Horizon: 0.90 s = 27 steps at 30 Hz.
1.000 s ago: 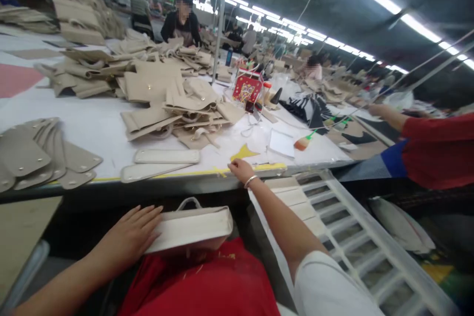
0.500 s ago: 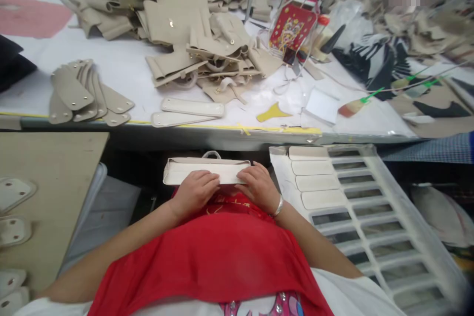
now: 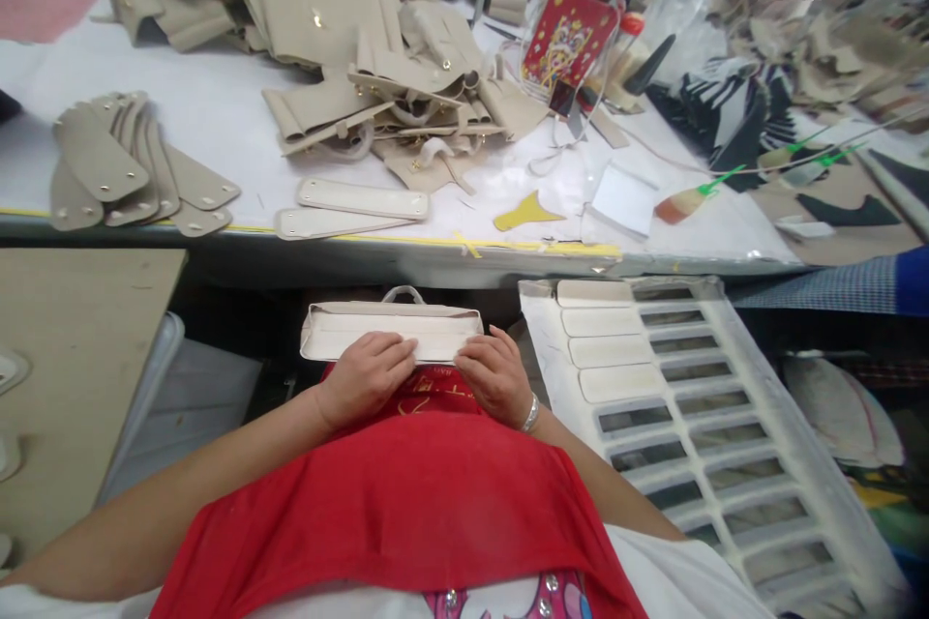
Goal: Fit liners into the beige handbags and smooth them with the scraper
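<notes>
- The left hand (image 3: 367, 377) has its grip closed loosely on the near edge of the cream bag piece (image 3: 348, 321). The fingers curl over the top, and the thumb is hidden underneath.
- The right hand (image 3: 494, 375), with a bracelet (image 3: 531, 414) at the wrist, has the same curled grip on the piece's right half. A second ago this hand was stretched out to the bench edge; now it is back on the piece, so both hands share the work.
- The bag piece lies flat across the lap, above the red apron (image 3: 406, 503) and just below the bench (image 3: 218, 116). Its handle loop (image 3: 403, 292) points away from the body (it has barely shifted in the last half second).
- On the bench edge just beyond, two cream strips (image 3: 363, 198) lie side by side, with a yellow scrap (image 3: 526, 213) to their right.
- Further out are a fanned stack of beige flaps (image 3: 116, 164) on the left and a heap of beige pieces (image 3: 377, 68) behind.
- Beside the right arm stands a white slotted tray (image 3: 726, 426), its top slots filled with cream strips.
</notes>
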Motion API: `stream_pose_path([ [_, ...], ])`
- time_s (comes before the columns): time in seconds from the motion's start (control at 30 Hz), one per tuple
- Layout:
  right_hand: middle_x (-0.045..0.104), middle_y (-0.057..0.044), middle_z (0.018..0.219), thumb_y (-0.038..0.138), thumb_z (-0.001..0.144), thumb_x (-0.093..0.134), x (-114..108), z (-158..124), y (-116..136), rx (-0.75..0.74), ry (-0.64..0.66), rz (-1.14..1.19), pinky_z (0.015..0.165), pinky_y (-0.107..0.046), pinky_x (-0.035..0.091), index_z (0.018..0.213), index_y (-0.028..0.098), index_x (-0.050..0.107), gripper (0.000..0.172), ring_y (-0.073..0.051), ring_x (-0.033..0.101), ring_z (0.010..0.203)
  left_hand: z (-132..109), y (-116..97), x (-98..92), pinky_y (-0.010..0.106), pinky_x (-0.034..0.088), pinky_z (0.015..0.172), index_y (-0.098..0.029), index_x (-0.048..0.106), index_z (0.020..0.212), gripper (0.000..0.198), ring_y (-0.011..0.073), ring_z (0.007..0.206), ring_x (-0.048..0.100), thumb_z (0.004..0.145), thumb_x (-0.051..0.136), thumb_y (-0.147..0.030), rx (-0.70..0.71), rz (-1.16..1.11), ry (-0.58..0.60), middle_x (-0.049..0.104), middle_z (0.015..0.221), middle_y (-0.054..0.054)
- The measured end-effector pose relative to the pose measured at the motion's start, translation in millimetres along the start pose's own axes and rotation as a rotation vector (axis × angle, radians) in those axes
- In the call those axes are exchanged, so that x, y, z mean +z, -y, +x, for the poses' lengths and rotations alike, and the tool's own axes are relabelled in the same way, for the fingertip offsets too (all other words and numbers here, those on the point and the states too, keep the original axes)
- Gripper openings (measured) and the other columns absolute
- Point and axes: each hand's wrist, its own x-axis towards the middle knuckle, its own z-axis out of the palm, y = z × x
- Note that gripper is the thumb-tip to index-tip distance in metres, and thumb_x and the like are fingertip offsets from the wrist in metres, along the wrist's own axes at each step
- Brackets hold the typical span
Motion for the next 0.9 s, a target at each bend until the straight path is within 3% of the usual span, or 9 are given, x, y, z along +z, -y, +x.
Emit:
stream_pose_path([
  [0.17, 0.066, 0.000, 0.091, 0.018, 0.082, 0.056, -7.0, 1.7, -0.1, -0.041, 0.053, 0.022, 0.106, -0.040, 0.025, 0.092, 0.024, 0.063, 0.014, -0.015, 0.054, 0.100, -1.9, 8.5, -1.6, 0.037, 0.048, 0.080, -0.015, 0.064, 0.094, 0.017, 0.0220, 0.095, 0.055, 0.086, 0.049, -0.018, 0.072, -0.066, -0.021, 0.064, 0.108, 0.010],
  [0.37, 0.066, 0.000, 0.089, 0.020, 0.083, 0.054, -14.9, 11.0, -4.9, -0.087, 0.168, 0.062, 0.106, -0.040, 0.025, 0.089, 0.024, 0.063, 0.012, -0.014, 0.055, 0.097, 2.7, 12.7, -3.4, 0.036, 0.049, 0.083, -0.017, 0.064, 0.084, 0.018, 0.0201, 0.095, 0.057, 0.088, 0.048, -0.022, 0.051, -0.116, 0.017, 0.065, 0.104, 0.008],
  [0.6, 0.066, -0.002, 0.090, 0.018, 0.083, 0.053, -5.7, 8.6, -2.5, -0.028, 0.064, -0.007, 0.104, -0.037, 0.030, 0.100, 0.022, 0.062, 0.019, -0.013, 0.056, 0.088, -4.0, -0.4, 3.9, 0.039, 0.049, 0.084, -0.012, 0.063, 0.090, 0.017, 0.0244, 0.103, 0.056, 0.087, 0.047, -0.017, 0.012, -0.025, -0.059, 0.063, 0.110, 0.014],
  [0.77, 0.065, 0.001, 0.088, 0.019, 0.083, 0.054, -8.0, 8.3, -0.8, -0.040, 0.148, 0.014, 0.108, -0.040, 0.023, 0.087, 0.024, 0.063, 0.011, -0.013, 0.055, 0.092, -10.3, 4.0, 3.3, 0.039, 0.048, 0.088, -0.017, 0.065, 0.088, 0.017, 0.0229, 0.107, 0.055, 0.087, 0.048, -0.022, -0.017, -0.158, -0.015, 0.062, 0.114, 0.011],
  [0.9, 0.066, 0.001, 0.091, 0.020, 0.083, 0.054, -9.6, 8.0, -0.4, -0.061, 0.154, -0.013, 0.109, -0.042, 0.022, 0.087, 0.025, 0.063, 0.011, -0.014, 0.055, 0.094, -7.3, 1.3, 4.5, 0.040, 0.048, 0.088, -0.016, 0.064, 0.084, 0.017, 0.0245, 0.107, 0.054, 0.087, 0.048, -0.021, -0.056, -0.102, -0.001, 0.061, 0.115, 0.012],
])
